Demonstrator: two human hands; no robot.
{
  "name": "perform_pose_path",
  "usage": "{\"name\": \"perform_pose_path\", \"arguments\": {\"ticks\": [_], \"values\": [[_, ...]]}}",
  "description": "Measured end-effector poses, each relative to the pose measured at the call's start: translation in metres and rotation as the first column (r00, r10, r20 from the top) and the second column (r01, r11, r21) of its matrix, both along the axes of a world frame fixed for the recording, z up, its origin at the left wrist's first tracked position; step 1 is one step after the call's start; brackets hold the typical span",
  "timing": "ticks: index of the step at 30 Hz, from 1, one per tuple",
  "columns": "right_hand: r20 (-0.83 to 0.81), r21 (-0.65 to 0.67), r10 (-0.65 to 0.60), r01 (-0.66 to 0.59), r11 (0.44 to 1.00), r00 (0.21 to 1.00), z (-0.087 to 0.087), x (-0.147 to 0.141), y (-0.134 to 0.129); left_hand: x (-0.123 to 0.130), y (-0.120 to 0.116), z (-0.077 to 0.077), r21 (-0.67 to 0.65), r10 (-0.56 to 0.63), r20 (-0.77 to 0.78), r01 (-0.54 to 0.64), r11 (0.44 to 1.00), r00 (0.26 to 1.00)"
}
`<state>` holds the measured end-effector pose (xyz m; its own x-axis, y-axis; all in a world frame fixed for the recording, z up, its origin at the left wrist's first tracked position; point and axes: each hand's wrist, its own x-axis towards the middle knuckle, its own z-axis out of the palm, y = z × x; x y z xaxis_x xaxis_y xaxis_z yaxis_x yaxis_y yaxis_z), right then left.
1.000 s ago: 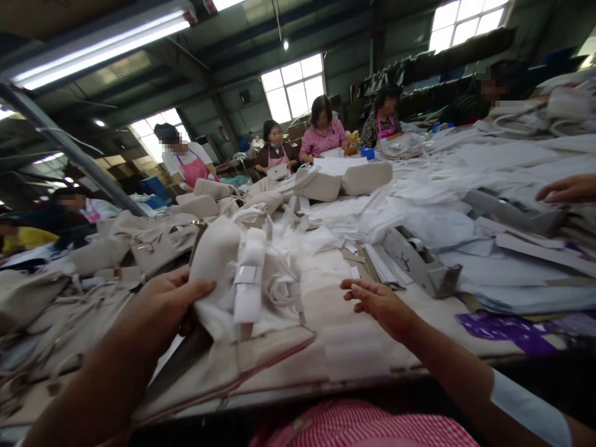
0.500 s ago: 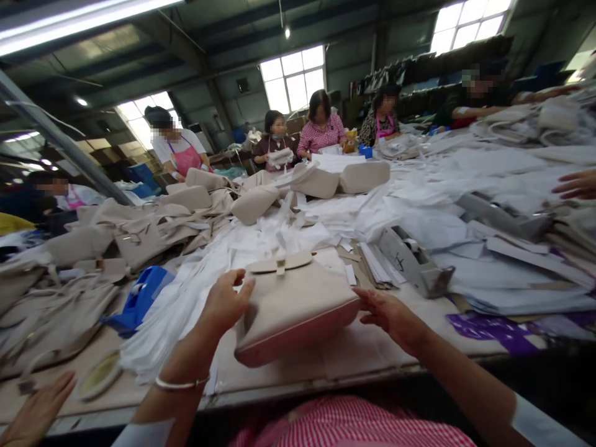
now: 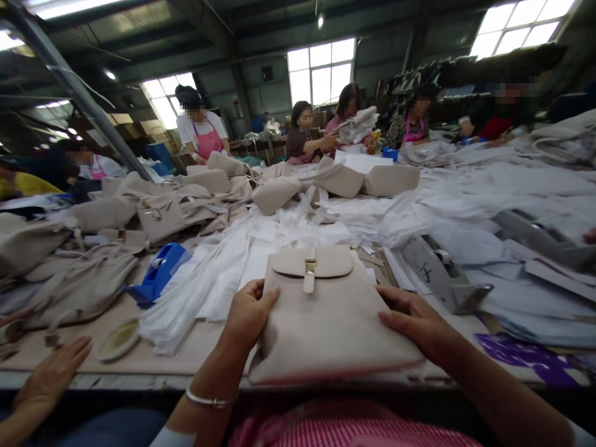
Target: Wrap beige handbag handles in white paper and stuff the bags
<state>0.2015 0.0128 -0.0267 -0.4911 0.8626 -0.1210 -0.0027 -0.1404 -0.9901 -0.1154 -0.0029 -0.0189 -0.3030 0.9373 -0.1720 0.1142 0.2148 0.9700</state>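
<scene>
Co-worker's hand rests at the far-left table edge, well apart from the work. Beyond it, a blue tape dispenser — one blue; two grey dispensers sit out past the right fingers.

Left hand grips the left edge of the beige bag, thumb on the front panel, fingers curled round behind. Bag sits flat-ish between both hands at the near table edge, flap and its one gold clasp on the far side of the fingertips. Right hand lies on the right edge, fingers pressed together, flat on the panel.

Judgement: keep pressure even on both edges — squeezing in would crease the panel. One bag in hand; a pile of like bags lies up-left, too tangled to count.
</scene>
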Motion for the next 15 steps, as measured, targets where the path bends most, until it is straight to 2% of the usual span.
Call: {"name": "perform_pose_path", "arguments": {"ticks": [2, 3, 4, 6, 7, 8, 9, 11, 13, 15], "values": [[0.258, 0.112, -0.041, 0.012, 0.994, 0.965, 0.006, 0.016, -0.009, 0.005, 0.003, -0.007, -0.026, -0.102, 0.028, 0.103, 0.994, 0.994], [0.416, 0.207, -0.101, 0.014, 0.978, 0.904, 0.008, 0.022, -0.012, 0.008, 0.005, -0.014, -0.051, -0.161, 0.014, 0.161, 0.986, 0.987], [0.554, 0.324, -0.194, 0.005, 0.946, 0.809, 0.009, 0.025, -0.014, 0.011, 0.009, -0.022, -0.077, -0.219, -0.016, 0.217, 0.973, 0.976], [0.681, 0.555, -0.395, -0.084, 0.827, 0.617, 0.009, 0.025, -0.011, 0.017, 0.017, -0.038, -0.117, -0.313, -0.103, 0.301, 0.946, 0.944], [0.680, 0.641, -0.462, -0.156, 0.751, 0.569, 0.009, 0.021, -0.007, 0.019, 0.020, -0.044, -0.126, -0.345, -0.154, 0.328, 0.936, 0.926], [0.666, 0.698, -0.494, -0.235, 0.677, 0.558, 0.008, 0.015, -0.001, 0.020, 0.023, -0.047, -0.129, -0.367, -0.202, 0.346, 0.929, 0.908], [0.664, 0.722, -0.485, -0.320, 0.614, 0.569, 0.008, 0.008, 0.007, 0.021, 0.024, -0.048, -0.129, -0.383, -0.246, 0.362, 0.923, 0.890], [0.708, 0.696, -0.404, -0.477, 0.537, 0.579, 0.007, -0.011, 0.023, 0.020, 0.025, -0.046, -0.135, -0.409, -0.317, 0.386, 0.913, 0.856], [0.773, 0.630, -0.330, -0.602, 0.491, 0.541, 0.005, -0.031, 0.037, 0.019, 0.023, -0.042, -0.151, -0.422, -0.376, 0.395, 0.906, 0.825], [0.833, 0.553, -0.293, -0.722, 0.415, 0.469, 0.004, -0.047, 0.046, 0.019, 0.022, -0.041, -0.161, -0.413, -0.446, 0.383, 0.910, 0.794]]}}
